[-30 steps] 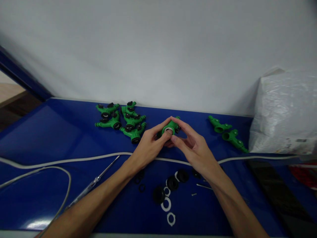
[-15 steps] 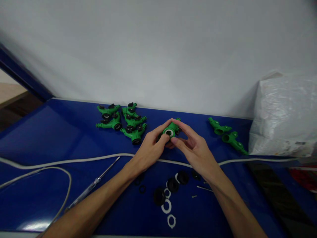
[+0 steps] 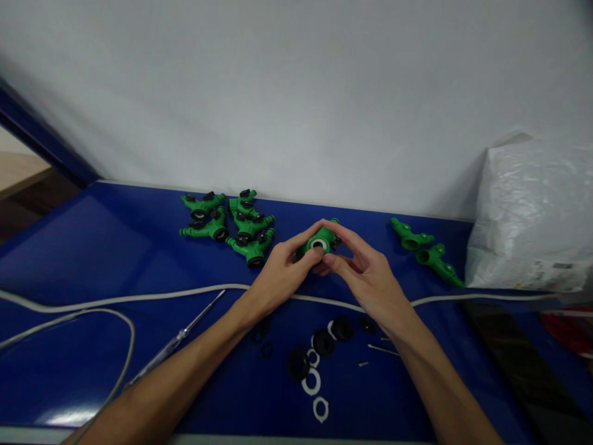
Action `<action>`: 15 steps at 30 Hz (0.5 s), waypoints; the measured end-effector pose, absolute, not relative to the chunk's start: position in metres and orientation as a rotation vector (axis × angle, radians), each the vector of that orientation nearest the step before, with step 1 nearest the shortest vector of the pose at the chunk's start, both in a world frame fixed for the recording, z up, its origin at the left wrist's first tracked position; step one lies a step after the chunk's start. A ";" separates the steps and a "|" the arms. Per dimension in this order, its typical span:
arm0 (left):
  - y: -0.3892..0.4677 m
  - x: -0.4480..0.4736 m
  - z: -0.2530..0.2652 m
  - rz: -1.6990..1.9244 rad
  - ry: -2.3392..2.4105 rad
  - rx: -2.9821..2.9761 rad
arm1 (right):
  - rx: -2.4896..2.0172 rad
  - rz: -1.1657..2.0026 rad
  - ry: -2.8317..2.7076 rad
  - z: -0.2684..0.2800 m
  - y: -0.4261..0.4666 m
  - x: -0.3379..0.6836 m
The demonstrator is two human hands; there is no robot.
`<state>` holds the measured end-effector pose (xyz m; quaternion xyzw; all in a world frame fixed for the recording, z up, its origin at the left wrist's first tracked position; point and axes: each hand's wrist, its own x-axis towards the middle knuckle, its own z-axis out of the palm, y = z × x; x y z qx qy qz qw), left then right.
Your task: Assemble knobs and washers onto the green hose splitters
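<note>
Both of my hands are closed around a green plastic hose splitter (image 3: 327, 235), its round mouth facing me with a white ring seated inside. My left hand (image 3: 291, 259) grips it from the left, the thumb pressed on the ring at the mouth. From the right, my right hand (image 3: 361, 262) steadies the body, thumb just below the rim. A black valve knob shows beside the right fingers. Below my hands lie several black threaded collars (image 3: 298, 364) and several white rings (image 3: 320, 409). Small black rings (image 3: 266, 351) lie to their left.
Several green splitters with black knobs (image 3: 252, 248) are grouped at the back left. Two bare green splitter bodies (image 3: 438, 264) lie right, beside a plastic-wrapped package (image 3: 532, 216). A white cable (image 3: 139, 298) crosses the blue table. A screwdriver (image 3: 173, 341), small screws (image 3: 363, 364) and a dark flat panel (image 3: 523, 371) lie nearer.
My left thumb has shifted slightly up and right over the white ring in the mouth. Both hands keep their hold on the splitter, and the view has moved very little.
</note>
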<state>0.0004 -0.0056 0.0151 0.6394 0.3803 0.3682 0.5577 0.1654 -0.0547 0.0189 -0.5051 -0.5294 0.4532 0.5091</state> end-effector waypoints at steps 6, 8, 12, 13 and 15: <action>-0.004 -0.001 0.008 0.879 0.846 1.537 | -1.221 1.076 -1.278 0.017 -0.053 0.169; -0.003 -0.001 0.005 0.880 0.837 1.544 | -1.240 1.066 -1.278 0.017 -0.053 0.170; -0.005 0.000 0.004 0.899 0.801 1.572 | -1.274 1.058 -1.276 0.018 -0.052 0.170; -0.005 0.000 0.005 0.905 0.789 1.575 | -1.276 1.058 -1.276 0.018 -0.052 0.170; -0.007 0.001 0.007 0.917 0.772 1.575 | -1.278 1.049 -1.276 0.019 -0.053 0.170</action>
